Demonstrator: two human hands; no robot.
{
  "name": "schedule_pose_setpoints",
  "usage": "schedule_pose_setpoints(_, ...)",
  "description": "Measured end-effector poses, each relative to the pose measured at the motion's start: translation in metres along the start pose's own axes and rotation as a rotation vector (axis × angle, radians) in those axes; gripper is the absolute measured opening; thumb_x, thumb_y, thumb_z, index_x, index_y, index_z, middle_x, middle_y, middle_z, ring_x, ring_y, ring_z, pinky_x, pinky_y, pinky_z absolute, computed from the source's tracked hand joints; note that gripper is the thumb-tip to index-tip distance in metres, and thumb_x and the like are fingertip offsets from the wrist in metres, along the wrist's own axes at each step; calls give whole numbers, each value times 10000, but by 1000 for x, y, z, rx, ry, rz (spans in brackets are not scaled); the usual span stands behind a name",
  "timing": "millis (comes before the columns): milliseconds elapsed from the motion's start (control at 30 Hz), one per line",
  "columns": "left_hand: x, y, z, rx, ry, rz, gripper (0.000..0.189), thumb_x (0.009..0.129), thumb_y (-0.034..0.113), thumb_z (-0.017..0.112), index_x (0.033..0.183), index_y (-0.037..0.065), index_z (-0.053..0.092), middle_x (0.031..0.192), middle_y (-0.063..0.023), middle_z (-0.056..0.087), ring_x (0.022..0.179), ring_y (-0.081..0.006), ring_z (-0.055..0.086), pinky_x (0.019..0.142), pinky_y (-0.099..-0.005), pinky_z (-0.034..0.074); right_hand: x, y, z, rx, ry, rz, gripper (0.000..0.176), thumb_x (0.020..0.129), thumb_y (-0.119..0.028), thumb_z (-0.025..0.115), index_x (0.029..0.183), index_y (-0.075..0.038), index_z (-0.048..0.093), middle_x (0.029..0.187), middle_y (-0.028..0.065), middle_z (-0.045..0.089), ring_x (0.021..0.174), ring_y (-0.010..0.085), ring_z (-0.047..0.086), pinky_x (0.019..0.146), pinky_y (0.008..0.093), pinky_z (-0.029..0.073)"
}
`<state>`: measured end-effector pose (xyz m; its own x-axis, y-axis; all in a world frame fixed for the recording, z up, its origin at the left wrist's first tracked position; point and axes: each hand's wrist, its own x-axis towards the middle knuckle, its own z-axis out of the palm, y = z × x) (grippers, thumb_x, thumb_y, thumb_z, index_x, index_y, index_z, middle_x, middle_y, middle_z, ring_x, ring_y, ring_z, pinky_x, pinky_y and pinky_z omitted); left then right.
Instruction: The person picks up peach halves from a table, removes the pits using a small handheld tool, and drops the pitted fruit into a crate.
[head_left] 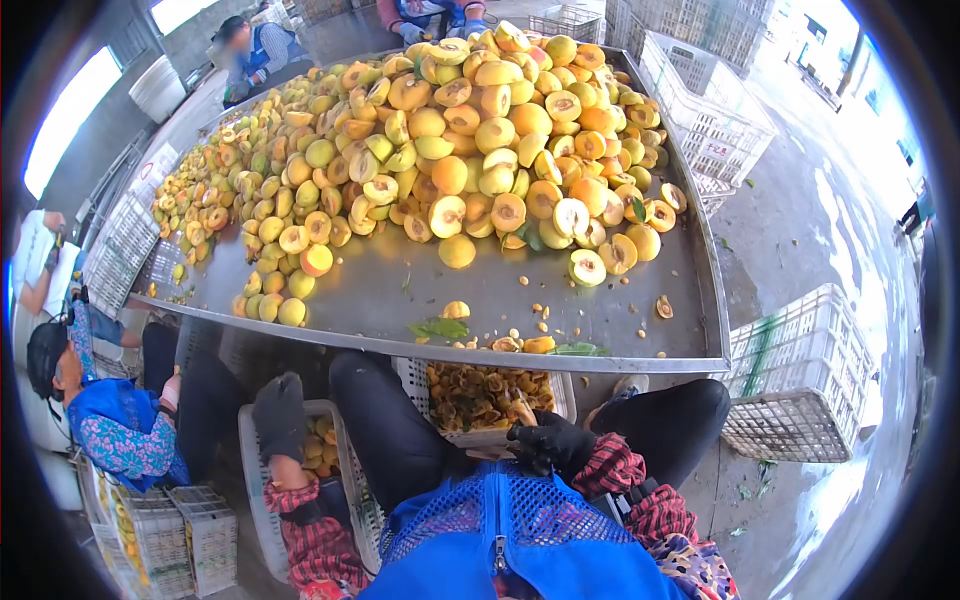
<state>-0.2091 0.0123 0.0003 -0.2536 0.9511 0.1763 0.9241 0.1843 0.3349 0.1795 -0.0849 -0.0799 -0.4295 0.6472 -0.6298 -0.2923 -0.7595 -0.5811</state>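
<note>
My left hand (278, 415), in a dark glove, is over a white crate (250, 470) holding yellow fruit halves (320, 450). Its fingers look stretched out, and I see nothing in them. My right hand (553, 442), in a black glove, is closed around a slim tan tool (522, 408), mostly hidden by the fingers. Just beyond it, between my knees, a white crate (567, 395) contains brown pits and scraps (480, 395). Above, a large heap of yellow peaches (450, 150), many halved with pits showing, covers much of a metal table (400, 290).
Leaves (440, 328) and scraps lie along the table's raised front edge (450, 352). A white crate (800, 375) leans at right; stacked crates (710, 110) stand behind. A co-worker in a blue vest (120, 430) sits at left, near filled crates (160, 535). Others are across the table.
</note>
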Motion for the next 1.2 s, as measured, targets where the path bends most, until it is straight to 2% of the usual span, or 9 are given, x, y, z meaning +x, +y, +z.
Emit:
schedule_pose_setpoints(167,41,34,15,-230,84,124,289,845,256,545,978,15,631,940,-166,634,861,-330,599,778,-398,462,7,1,-6,66,-30,30,240,851,-186,592,988,-2,523,575,22,458,425,128,454,389,277,353)
schedule_pose_setpoints(267,100,88,73,-607,-85,268,305,833,202,584,1063,4,606,859,-47,613,732,-85,543,658,-259,461,6,-2,-10,-34,10,-7,219,841,-201,606,912,-26,497,613,50,500,471,149,483,440,289,400)
schedule_pose_setpoints(433,166,218,157,-451,103,535,406,815,279,603,1100,-9,575,979,-161,635,848,-279,614,762,-366,473,5,8,-29,-129,114,-86,252,849,-222,601,982,-19,532,728,52,524,630,127,506,560,274,411)
schedule_pose_setpoints(500,176,244,177,-286,-134,455,424,784,315,626,1064,-1,584,1015,-219,611,948,-373,575,828,-421,447,8,26,-43,-226,123,-206,321,843,-282,623,1024,-31,538,684,37,537,559,113,506,493,264,393)
schedule_pose_setpoints(667,171,254,185,-340,-109,466,370,724,247,708,991,10,608,884,-162,654,852,-300,633,728,-371,498,11,43,-59,-367,101,-303,307,860,-263,609,1027,-18,531,700,32,535,597,107,506,535,264,402)
schedule_pose_setpoints(800,162,233,178,-1158,-554,222,256,773,62,657,1015,4,598,907,-55,643,834,-176,631,675,-300,520,-17,-7,-23,-161,150,-96,223,882,-207,578,1022,-37,547,741,22,539,636,100,513,543,273,416)
schedule_pose_setpoints(900,123,222,127,-1664,-844,-169,359,797,95,643,1125,-6,539,993,-84,620,856,-203,620,691,-336,532,-20,-8,-26,-59,128,-101,230,889,-210,568,1047,-48,534,739,11,541,622,90,511,530,257,411)
schedule_pose_setpoints(1100,56,185,102,-2077,-1220,-371,476,832,238,611,1216,-8,473,976,-98,600,880,-247,600,751,-401,526,-46,-60,-11,-186,-32,-213,331,877,-253,583,1116,-52,473,691,22,531,531,90,499,485,230,410)
schedule_pose_setpoints(1200,19,201,77,-2140,-1091,-599,521,820,252,614,1239,-15,456,980,-106,596,890,-262,595,830,-425,506,-50,-78,8,-220,-71,-294,239,885,-215,567,1034,-53,473,675,25,514,482,96,498,441,242,428)
